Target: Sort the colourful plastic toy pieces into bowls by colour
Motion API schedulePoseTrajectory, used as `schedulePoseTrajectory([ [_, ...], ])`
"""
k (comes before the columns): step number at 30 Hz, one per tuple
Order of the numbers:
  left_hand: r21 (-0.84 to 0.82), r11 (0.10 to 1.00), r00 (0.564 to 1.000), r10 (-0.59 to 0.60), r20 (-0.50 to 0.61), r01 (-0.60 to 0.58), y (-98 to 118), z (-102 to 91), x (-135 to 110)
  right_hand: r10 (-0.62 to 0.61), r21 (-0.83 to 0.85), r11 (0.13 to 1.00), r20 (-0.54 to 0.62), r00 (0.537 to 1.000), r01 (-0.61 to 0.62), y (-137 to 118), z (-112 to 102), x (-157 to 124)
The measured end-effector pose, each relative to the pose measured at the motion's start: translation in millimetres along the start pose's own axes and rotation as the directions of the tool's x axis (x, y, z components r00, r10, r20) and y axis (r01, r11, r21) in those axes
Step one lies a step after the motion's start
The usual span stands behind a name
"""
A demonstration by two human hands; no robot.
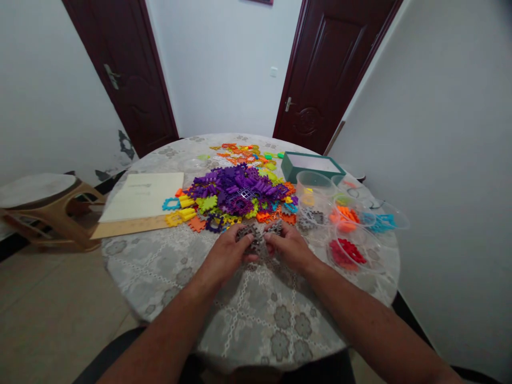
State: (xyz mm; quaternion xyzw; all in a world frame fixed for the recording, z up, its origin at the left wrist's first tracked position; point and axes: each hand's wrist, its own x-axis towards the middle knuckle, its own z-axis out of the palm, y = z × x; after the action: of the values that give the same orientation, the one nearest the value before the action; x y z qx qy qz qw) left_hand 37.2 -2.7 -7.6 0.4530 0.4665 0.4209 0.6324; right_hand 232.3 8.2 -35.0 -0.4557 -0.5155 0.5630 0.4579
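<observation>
Close to the near side of the heap, my left hand [232, 249] is closed on a grey toothed building piece [249, 234]. My right hand [288, 246] pinches a second grey toothed piece [275, 228] just to its right. The two pieces are very near each other; whether they touch I cannot tell. Behind both hands spreads a large pile of purple building pieces [240, 186], with yellow, lime, orange and blue ones around its edge. More grey pieces [312, 217] lie to the right of my right hand, by the clear tubs.
On the right stand clear plastic tubs holding orange pieces [346, 217], red pieces [347, 253] and blue pieces [381, 222]. Behind them is a green box [312, 164]. Paper [144, 197] and a wooden ruler [132, 226] lie left. A stool [52, 213] stands beside the round table [168, 266].
</observation>
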Motion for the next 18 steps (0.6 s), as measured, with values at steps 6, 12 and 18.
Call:
schedulePoseTrajectory([
  [6,-0.159,0.986,0.997,-0.063,-0.041,0.056,-0.9,-0.9,-0.2,-0.004,0.128,0.992,-0.002,1.000,0.004,0.1,-12.0,5.7],
  [12,-0.252,0.964,0.996,-0.073,0.044,0.081,-0.4,1.2,-5.1,-0.217,-0.155,0.962,0.074,0.973,0.227,4.9,-0.8,-0.7],
  [18,-0.128,0.992,0.998,0.029,0.063,-0.021,-7.0,4.1,-5.4,-0.326,-0.564,0.767,0.070,0.943,0.307,8.3,1.2,-6.9],
])
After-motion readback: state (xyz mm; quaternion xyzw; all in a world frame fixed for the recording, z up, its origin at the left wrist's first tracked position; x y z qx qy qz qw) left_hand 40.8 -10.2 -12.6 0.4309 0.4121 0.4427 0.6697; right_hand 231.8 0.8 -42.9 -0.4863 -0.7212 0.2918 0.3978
